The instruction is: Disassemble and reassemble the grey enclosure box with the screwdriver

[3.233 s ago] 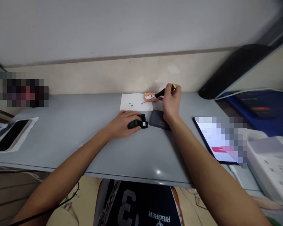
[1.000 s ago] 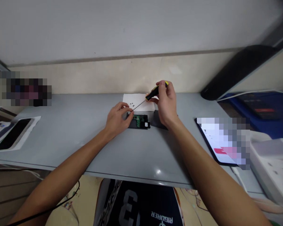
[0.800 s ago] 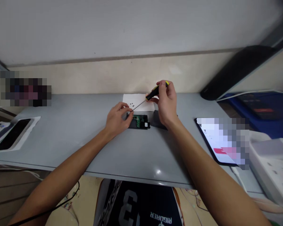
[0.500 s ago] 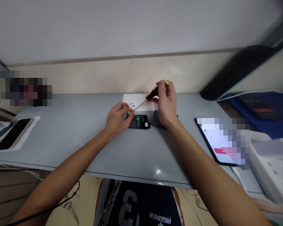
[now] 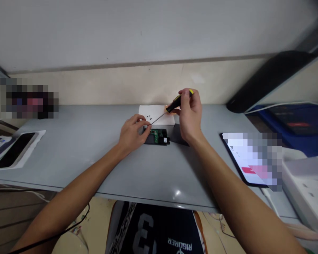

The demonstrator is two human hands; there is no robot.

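My right hand (image 5: 192,118) is wrapped round a black and yellow screwdriver (image 5: 173,105), its shaft slanting down to the left. The tip meets the pinched thumb and forefinger of my left hand (image 5: 131,134); whatever lies between those fingers is too small to make out. Just under the fingertips, a dark open case with a green circuit board (image 5: 155,136) rests on the table, its left end partly hidden by my left hand. A dark grey cover piece (image 5: 178,133) lies beside it, partly behind my right wrist. Several tiny dark screws (image 5: 149,116) lie on white paper (image 5: 144,109).
The grey table (image 5: 95,127) runs along a wall. At the right lie a phone with a lit screen (image 5: 235,151) and a white power strip (image 5: 307,187). A dark-screened phone (image 5: 16,150) is at the left. A black tube (image 5: 265,81) leans at the back right.
My right hand and the screwdriver handle have shifted slightly to the right and up. The screwdriver tip stays at my left fingertips; the case has not visibly moved on the table.
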